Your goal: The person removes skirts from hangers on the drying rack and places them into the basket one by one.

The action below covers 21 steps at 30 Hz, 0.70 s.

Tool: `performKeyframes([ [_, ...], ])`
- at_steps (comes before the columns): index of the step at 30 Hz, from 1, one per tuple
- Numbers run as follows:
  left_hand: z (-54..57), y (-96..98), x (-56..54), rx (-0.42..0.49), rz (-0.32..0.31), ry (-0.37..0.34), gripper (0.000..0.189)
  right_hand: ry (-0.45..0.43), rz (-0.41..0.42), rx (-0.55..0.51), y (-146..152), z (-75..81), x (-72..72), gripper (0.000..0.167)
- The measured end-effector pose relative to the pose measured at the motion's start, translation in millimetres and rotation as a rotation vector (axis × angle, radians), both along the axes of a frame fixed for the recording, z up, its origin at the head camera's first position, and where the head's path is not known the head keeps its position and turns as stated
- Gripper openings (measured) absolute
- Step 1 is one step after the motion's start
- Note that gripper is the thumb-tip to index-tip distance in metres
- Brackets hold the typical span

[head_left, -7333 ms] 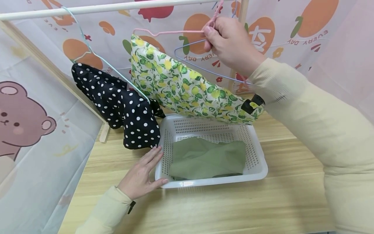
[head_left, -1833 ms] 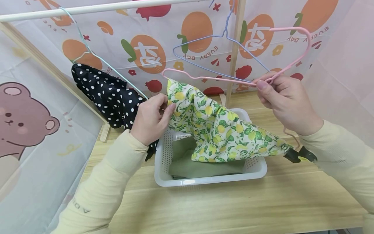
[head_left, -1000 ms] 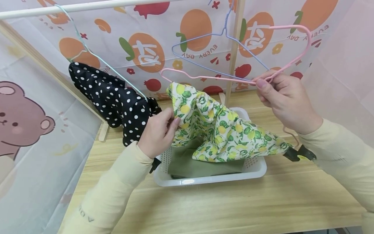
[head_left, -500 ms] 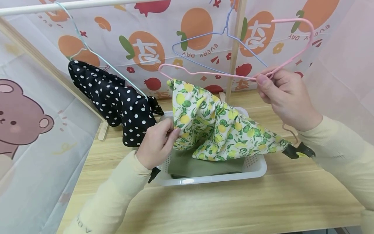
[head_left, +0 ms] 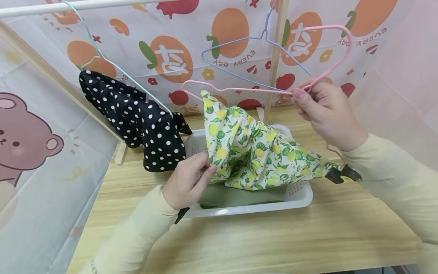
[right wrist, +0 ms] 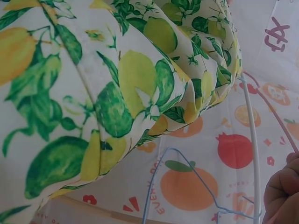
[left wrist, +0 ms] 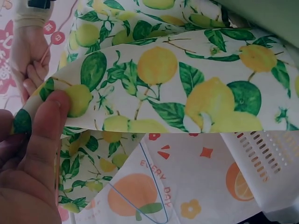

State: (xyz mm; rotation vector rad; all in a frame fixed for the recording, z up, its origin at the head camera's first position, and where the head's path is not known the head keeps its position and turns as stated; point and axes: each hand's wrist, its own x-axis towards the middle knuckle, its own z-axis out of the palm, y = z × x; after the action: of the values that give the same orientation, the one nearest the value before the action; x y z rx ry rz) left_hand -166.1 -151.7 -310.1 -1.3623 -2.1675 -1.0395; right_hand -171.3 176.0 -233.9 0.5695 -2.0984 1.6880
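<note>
My left hand [head_left: 187,182] pinches the left edge of a lemon-print garment [head_left: 260,156] between thumb and fingers; the left wrist view shows the thumb [left wrist: 49,114] lying on the cloth. A pink hanger [head_left: 246,90] is held by my right hand [head_left: 325,110] at the base of its hook, the hook curving up and away. The hanger's left end meets the garment's top left corner, and its right end reaches the far right corner near my right wrist. Bunched folds sag in the middle, over the white basket [head_left: 246,208].
Green cloth [head_left: 239,197] lies in the basket on the wooden table [head_left: 273,243]. To the left, a black polka-dot garment [head_left: 161,140] hangs by a teal hanger [head_left: 133,83] from the white rail [head_left: 102,4]. A bare blue hanger [head_left: 232,43] hangs behind the pink one.
My left hand, earlier resting on the basket, has taken the garment's left edge and slid down it. My right hand has lowered the pink hanger from near the rail and just shifted slightly left.
</note>
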Motion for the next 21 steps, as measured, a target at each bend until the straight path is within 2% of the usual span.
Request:
performKeyframes([
  [6, -4.7, -1.4, 1.0, -0.007, -0.059, -0.026, 0.029, -0.013, -0.04, 0.066, -3, -0.4, -0.3, 0.016],
  [8, -5.6, -2.0, 0.4, -0.006, -0.086, -0.016, 0.03, -0.024, -0.048, 0.095, -4, 0.1, 0.2, 0.017],
  [11, -6.4, -2.7, -2.4, 0.001, -0.095, -0.004, 0.028, -0.032, -0.078, 0.158, -6, 1.2, 0.9, 0.017],
  [16, -7.3, -5.9, -9.8, 0.021, -0.048, -0.051, 0.02, -0.031, -0.101, 0.186, -7, 1.5, 2.3, 0.015],
  [21, -3.3, -11.9, -20.5, 0.03, 0.047, -0.062, 0.014, -0.012, -0.084, 0.174, -7, 1.9, 3.3, 0.015],
])
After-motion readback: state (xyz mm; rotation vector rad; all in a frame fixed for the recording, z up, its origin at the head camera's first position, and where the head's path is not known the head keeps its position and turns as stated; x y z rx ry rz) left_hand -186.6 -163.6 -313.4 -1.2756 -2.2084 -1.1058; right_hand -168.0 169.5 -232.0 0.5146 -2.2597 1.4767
